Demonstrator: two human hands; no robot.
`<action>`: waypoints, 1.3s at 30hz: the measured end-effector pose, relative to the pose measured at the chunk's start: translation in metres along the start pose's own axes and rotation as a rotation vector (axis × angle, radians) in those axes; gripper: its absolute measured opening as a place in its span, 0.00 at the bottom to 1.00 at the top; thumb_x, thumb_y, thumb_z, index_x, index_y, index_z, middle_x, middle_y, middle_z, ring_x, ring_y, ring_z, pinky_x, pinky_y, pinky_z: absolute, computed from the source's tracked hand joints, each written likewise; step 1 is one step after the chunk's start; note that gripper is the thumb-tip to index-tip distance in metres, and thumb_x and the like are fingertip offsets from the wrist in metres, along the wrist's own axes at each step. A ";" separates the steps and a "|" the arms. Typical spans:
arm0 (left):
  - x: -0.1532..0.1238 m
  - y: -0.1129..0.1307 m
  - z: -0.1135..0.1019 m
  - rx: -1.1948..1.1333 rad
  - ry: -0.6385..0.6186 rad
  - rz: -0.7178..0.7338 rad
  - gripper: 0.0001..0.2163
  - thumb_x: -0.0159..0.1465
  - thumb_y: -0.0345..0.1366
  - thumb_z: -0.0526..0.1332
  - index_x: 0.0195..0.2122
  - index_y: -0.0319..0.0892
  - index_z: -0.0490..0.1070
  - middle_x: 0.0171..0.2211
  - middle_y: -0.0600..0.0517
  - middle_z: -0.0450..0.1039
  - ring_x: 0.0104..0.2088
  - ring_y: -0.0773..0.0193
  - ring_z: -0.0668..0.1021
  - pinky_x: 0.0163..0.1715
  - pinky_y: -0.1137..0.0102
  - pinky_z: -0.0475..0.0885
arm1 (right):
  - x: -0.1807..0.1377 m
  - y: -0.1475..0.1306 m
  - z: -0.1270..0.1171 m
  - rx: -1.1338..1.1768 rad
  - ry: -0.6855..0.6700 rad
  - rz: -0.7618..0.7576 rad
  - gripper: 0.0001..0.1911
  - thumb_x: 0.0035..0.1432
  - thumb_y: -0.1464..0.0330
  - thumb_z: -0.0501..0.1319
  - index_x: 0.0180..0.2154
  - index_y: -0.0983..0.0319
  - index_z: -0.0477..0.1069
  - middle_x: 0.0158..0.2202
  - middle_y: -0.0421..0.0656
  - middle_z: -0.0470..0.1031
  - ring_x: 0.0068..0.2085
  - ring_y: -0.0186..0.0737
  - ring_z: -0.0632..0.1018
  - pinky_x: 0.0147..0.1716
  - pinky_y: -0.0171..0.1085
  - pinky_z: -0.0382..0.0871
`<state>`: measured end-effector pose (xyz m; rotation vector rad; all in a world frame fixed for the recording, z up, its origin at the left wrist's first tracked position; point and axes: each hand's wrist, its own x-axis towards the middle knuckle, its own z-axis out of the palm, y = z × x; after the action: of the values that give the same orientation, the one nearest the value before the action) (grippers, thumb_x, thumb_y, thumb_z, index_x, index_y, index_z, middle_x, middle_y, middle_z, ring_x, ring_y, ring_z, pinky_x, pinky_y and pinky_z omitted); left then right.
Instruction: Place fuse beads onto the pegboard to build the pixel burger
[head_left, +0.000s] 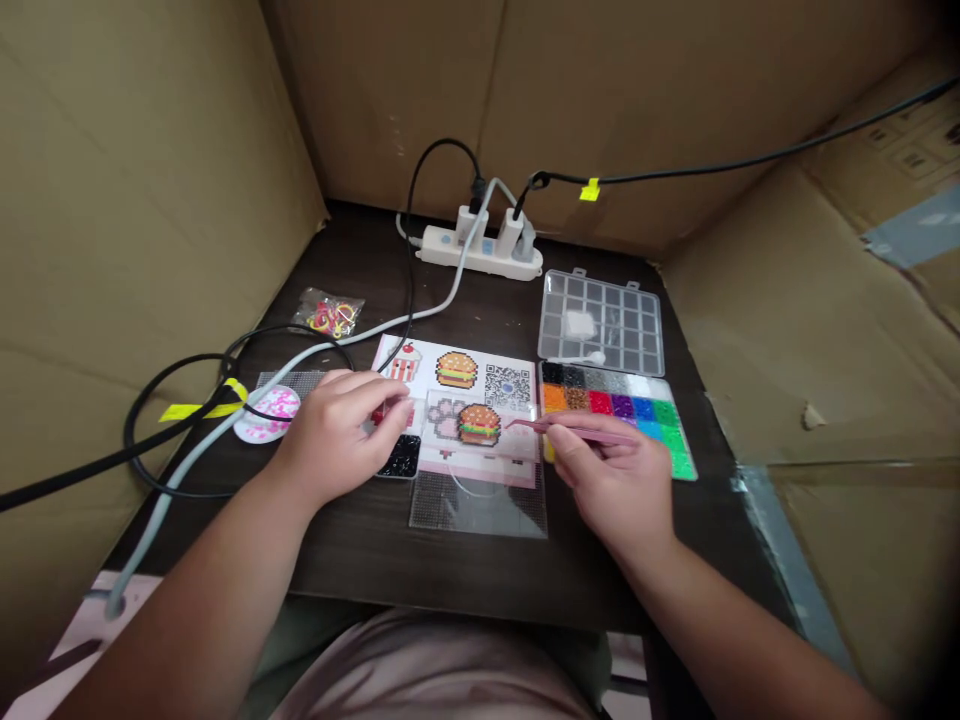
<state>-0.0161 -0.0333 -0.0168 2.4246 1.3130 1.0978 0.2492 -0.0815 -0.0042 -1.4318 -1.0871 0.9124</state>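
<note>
My right hand (615,470) grips pink tweezers (581,431). Their bent tip points left, beside a burger made of beads (478,425) on a clear pegboard (480,505). Under this board lies a printed pattern sheet (420,350) showing a cupcake, another burger and a QR code. My left hand (349,425) rests at the sheet's left side, thumb and forefinger slightly apart with a bit of red print between them. Just below its fingers is a small tray of black beads (401,457). Right of the sheet sits a compartment box of coloured beads (600,400), partly covered by my right hand.
The box's clear lid (637,325) lies open behind it, holding a small white piece. A power strip (480,255) with plugs stands at the back. Cables (300,355) cross the left side, near a bag of coloured rings (330,314) and a dish of pink beads (268,414). Cardboard walls surround the table.
</note>
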 end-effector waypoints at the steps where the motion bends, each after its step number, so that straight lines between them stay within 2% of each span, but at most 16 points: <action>1: 0.000 0.000 0.000 0.001 0.004 -0.001 0.04 0.63 0.31 0.60 0.34 0.39 0.75 0.30 0.52 0.78 0.30 0.64 0.78 0.37 0.66 0.71 | -0.002 -0.001 0.004 -0.050 -0.022 -0.027 0.05 0.51 0.66 0.69 0.31 0.61 0.80 0.29 0.45 0.81 0.20 0.32 0.72 0.16 0.32 0.65; 4: 0.000 0.000 0.000 -0.001 0.010 0.000 0.04 0.63 0.31 0.60 0.33 0.39 0.75 0.31 0.51 0.78 0.31 0.63 0.79 0.36 0.66 0.71 | -0.004 -0.001 0.017 -0.145 -0.090 -0.123 0.04 0.53 0.68 0.67 0.30 0.60 0.80 0.31 0.45 0.82 0.30 0.39 0.81 0.27 0.36 0.76; 7: 0.000 0.000 0.001 -0.006 0.011 0.006 0.04 0.63 0.31 0.61 0.33 0.39 0.75 0.31 0.51 0.78 0.31 0.63 0.79 0.37 0.65 0.71 | -0.006 0.004 0.025 -0.186 -0.121 -0.201 0.03 0.54 0.70 0.66 0.31 0.60 0.80 0.32 0.44 0.82 0.33 0.40 0.82 0.33 0.37 0.78; 14: -0.001 0.000 0.001 0.003 0.006 0.007 0.03 0.62 0.31 0.61 0.34 0.39 0.75 0.32 0.50 0.79 0.32 0.62 0.80 0.37 0.65 0.71 | -0.008 0.015 0.027 -0.234 -0.128 -0.250 0.03 0.55 0.70 0.66 0.32 0.60 0.79 0.32 0.43 0.82 0.34 0.39 0.82 0.34 0.35 0.78; 39: 0.000 0.002 -0.001 0.016 -0.006 0.003 0.04 0.63 0.32 0.61 0.34 0.40 0.75 0.32 0.51 0.79 0.32 0.62 0.80 0.38 0.64 0.71 | -0.009 0.014 0.028 -0.232 -0.138 -0.245 0.03 0.55 0.71 0.66 0.31 0.60 0.79 0.31 0.43 0.82 0.33 0.39 0.82 0.34 0.36 0.78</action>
<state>-0.0155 -0.0344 -0.0153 2.4395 1.3219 1.0847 0.2217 -0.0823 -0.0225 -1.3973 -1.4753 0.7353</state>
